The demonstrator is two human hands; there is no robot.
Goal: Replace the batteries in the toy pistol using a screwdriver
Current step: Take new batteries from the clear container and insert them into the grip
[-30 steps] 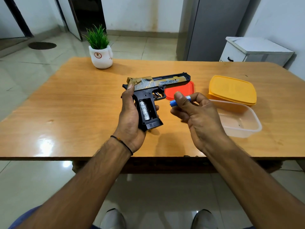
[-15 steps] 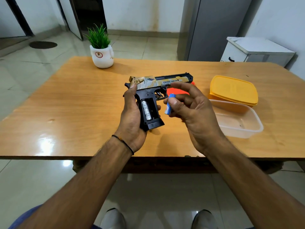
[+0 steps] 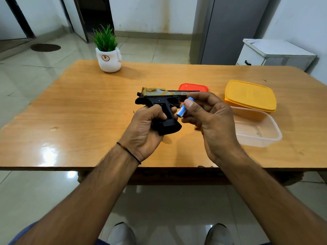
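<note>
**Holding a battery (image 3: pixel 183 109) beside the toy pistol (image 3: pixel 164 100) grip**

The left hand (image 3: pixel 146 126) wraps its curled fingers (image 3: pixel 159 113) round the pistol's black grip and holds it above the wooden table (image 3: pixel 88 112), the gold slide lying beyond those fingertips. The right hand (image 3: pixel 214 119) pinches the blue battery between thumb and forefinger, with the other fingers loosely curled beneath. The tilted battery's lower end sits just beside the left fingertips; whether it touches the grip I cannot tell. The battery bay is not visible from here.

The battery is probably light, rigid and smooth-sleeved, so it may slip. A mid-length pinch leaves both ends free for the contacts. The pistol looks like stiff, light plastic, best held low on the grip, clear of the bay.
</note>
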